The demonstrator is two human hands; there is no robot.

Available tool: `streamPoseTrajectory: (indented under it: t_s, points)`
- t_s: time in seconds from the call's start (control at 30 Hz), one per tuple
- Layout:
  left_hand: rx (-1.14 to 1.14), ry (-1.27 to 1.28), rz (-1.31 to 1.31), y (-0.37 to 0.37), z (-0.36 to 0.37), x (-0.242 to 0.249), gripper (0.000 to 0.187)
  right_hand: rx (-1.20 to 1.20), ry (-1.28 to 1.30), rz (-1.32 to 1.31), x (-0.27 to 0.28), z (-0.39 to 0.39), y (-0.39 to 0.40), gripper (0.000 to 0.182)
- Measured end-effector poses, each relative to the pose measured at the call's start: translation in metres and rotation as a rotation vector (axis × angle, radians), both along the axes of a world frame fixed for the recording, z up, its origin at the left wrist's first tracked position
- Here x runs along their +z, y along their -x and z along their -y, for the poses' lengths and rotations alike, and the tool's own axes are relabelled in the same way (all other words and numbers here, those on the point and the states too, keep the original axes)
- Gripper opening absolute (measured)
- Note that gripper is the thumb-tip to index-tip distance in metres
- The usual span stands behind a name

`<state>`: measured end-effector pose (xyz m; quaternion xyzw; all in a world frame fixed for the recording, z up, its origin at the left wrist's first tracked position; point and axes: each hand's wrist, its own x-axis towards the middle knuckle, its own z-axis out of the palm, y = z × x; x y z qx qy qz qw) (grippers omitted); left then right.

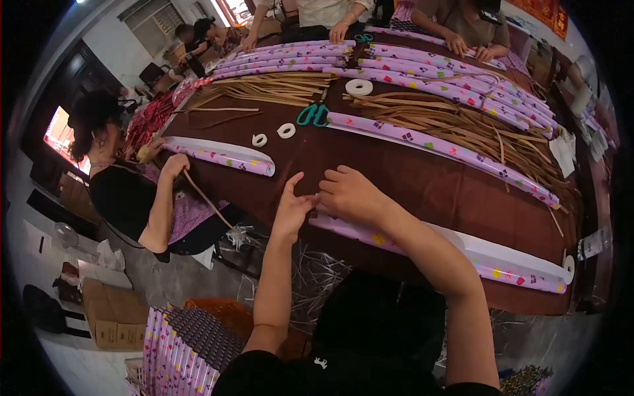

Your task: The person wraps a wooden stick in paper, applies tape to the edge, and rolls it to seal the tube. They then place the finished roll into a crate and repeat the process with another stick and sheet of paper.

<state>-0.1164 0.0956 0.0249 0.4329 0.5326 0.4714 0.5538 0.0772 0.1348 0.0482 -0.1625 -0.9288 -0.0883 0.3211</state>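
A purple patterned roll (489, 267) with a loose white flap lies along the table's near edge, running under my right forearm. At its left end my right hand (350, 193) is closed, its fingertips hidden from view. My left hand (295, 208) is beside it, index finger raised and thumb reaching toward the right hand; whether something thin is between them is too small to tell. Beyond my hands lie a second long purple roll (436, 146), teal-handled scissors (312, 115) and small white tape rolls (286, 131).
At the left, a co-worker (122, 178) handles another roll (221, 155). Brown strips (456, 122) and stacked purple rolls (456, 79) cover the far side, where other people work. Finished-looking rolls (178, 356) stand bundled on the floor near a cardboard box (112, 317).
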Motion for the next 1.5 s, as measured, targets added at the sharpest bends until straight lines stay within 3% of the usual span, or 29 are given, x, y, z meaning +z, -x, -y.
streamPoseTrajectory:
  t_s: [0.23, 0.63, 0.83, 0.9, 1.37, 1.5]
  points:
    - [-0.055, 0.0, 0.187, 0.005, 0.002, -0.001, 0.086, -0.045, 0.117, -0.061, -0.004, 0.001, -0.001, 0.013]
    - [0.057, -0.016, 0.136, -0.011, 0.009, 0.004, 0.091, -0.1, 0.068, -0.02, -0.007, 0.0, 0.001, 0.012]
    - [0.036, -0.058, 0.109, -0.01, 0.008, -0.003, 0.094, -0.134, 0.266, -0.154, -0.016, 0.0, 0.005, 0.01]
    - [0.032, -0.08, 0.087, -0.01, 0.008, -0.006, 0.094, -0.216, 0.452, -0.141, -0.014, 0.002, 0.005, 0.011]
    - [0.037, -0.14, 0.071, -0.014, 0.01, -0.007, 0.095, -0.254, 0.634, -0.212, -0.022, -0.004, 0.006, 0.015]
    - [0.021, -0.204, -0.005, -0.012, 0.011, -0.009, 0.087, -0.277, 0.74, -0.232, -0.021, -0.003, 0.006, 0.015]
